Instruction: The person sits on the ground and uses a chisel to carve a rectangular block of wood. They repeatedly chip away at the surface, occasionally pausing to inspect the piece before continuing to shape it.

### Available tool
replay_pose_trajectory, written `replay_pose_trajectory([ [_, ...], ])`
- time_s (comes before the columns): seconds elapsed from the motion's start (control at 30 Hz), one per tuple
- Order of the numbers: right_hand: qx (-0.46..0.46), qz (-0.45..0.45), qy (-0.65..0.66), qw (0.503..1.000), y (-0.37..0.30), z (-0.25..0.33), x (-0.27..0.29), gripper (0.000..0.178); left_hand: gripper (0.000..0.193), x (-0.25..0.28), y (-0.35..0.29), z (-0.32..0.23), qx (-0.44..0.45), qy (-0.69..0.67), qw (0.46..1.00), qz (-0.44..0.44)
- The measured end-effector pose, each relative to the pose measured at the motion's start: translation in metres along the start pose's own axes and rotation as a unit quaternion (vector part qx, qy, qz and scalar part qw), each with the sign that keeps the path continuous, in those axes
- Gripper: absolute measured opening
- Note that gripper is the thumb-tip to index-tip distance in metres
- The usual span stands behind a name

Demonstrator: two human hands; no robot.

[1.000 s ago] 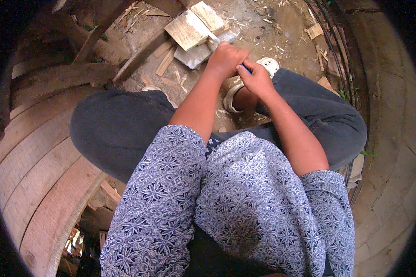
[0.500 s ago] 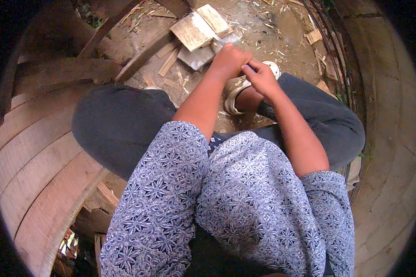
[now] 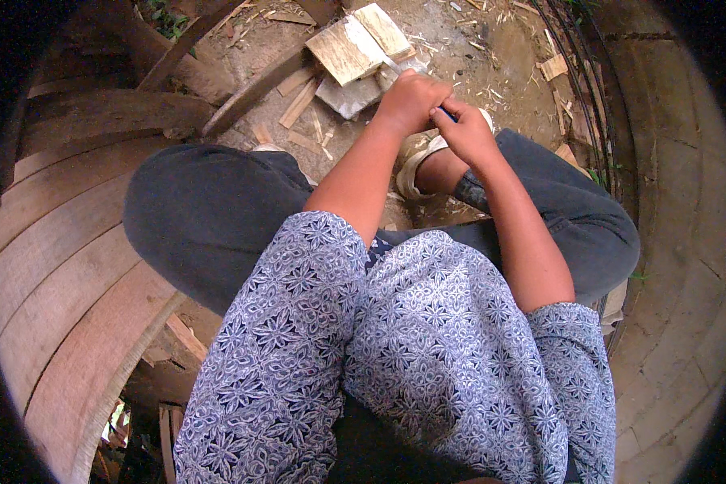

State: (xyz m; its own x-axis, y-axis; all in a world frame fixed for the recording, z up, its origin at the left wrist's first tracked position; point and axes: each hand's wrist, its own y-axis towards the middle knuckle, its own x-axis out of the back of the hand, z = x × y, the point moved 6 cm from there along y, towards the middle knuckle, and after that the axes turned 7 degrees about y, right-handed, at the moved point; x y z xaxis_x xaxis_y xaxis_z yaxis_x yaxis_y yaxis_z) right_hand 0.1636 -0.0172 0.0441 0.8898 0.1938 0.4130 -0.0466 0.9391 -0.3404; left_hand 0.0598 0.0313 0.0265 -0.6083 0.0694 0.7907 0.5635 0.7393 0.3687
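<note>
Both my hands meet on a blue-handled blade (image 3: 392, 64), beyond my knees. My left hand (image 3: 414, 102) is wrapped round it on the side nearer the wood. Just behind, my right hand (image 3: 465, 131) grips the handle's end, where a bit of dark blue shows. The pale metal blade reaches away from my left fist into the gap between a wider pale wood piece (image 3: 343, 50) and a narrower wood piece (image 3: 383, 30). Both pieces lie side by side over a grey slab (image 3: 347, 98). My fingers hide most of the handle, so the exact kind of blade cannot be told.
Wood splinters and offcuts (image 3: 299, 105) litter the dirt floor. A plank edge (image 3: 254, 98) runs left of the slab. Curved-looking boards (image 3: 81, 266) fill the left side; dark rods (image 3: 593, 97) stand at the right. My shoe (image 3: 415, 173) is close below my hands.
The whole view has shifted slightly. My hands, the blade and the wood pieces keep nearly the same places relative to one another.
</note>
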Motion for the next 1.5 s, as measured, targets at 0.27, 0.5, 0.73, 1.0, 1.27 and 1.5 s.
replay_pose_trajectory([
  [0.27, -0.031, 0.016, -0.012, 0.999, 0.005, 0.009, -0.002, 0.033, 0.008, 0.008, 0.003, 0.004, 0.011, -0.001, 1.000, 0.000],
  [0.5, -0.012, 0.016, 0.008, 1.000, 0.012, -0.004, -0.008, 0.031, 0.009, -0.002, 0.003, 0.013, 0.007, 0.018, 1.000, 0.020],
  [0.73, 0.014, -0.018, 0.036, 0.999, 0.078, 0.022, -0.041, 0.032, 0.013, 0.041, 0.024, 0.073, 0.031, 0.018, 0.998, 0.055],
  [1.0, -0.012, -0.013, 0.054, 0.998, 0.035, 0.025, -0.014, 0.028, 0.011, 0.043, 0.022, 0.030, -0.023, 0.030, 0.999, -0.033],
  [1.27, -0.085, -0.012, 0.043, 0.995, -0.006, 0.022, -0.008, 0.033, 0.010, 0.013, -0.004, 0.002, -0.001, -0.013, 1.000, 0.010],
  [1.5, -0.038, -0.008, 0.031, 0.999, -0.012, 0.019, -0.010, 0.034, 0.012, 0.011, -0.007, -0.003, -0.022, 0.002, 1.000, -0.005],
])
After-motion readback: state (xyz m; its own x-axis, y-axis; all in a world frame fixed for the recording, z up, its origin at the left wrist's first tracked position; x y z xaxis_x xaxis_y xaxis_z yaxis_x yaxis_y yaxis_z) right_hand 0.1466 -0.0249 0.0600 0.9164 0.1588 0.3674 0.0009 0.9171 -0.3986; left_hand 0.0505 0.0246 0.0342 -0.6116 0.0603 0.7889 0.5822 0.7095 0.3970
